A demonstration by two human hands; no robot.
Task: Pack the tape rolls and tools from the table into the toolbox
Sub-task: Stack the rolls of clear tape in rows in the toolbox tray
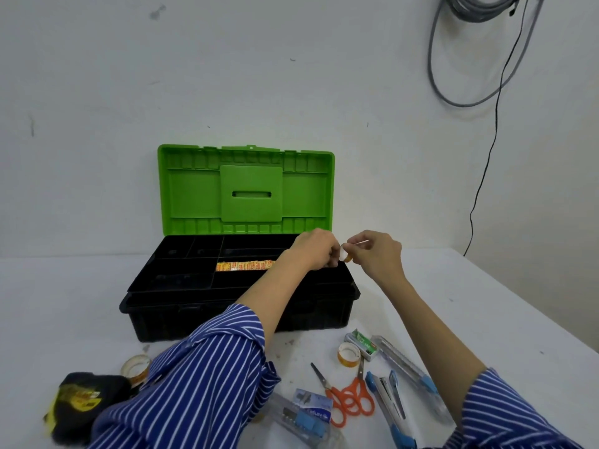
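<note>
Still unpacked at bottom of frame: scissors (348,395), stapler (387,398), tape roll (349,353). Mid-frame, over the toolbox (233,306) tray's right end: left hand (312,249) and right hand (376,254) both pinching a small white-and-orange item (344,256), identity unclear. Looks like mid-placement; next, lower it into a free tray compartment and let go.
</note>
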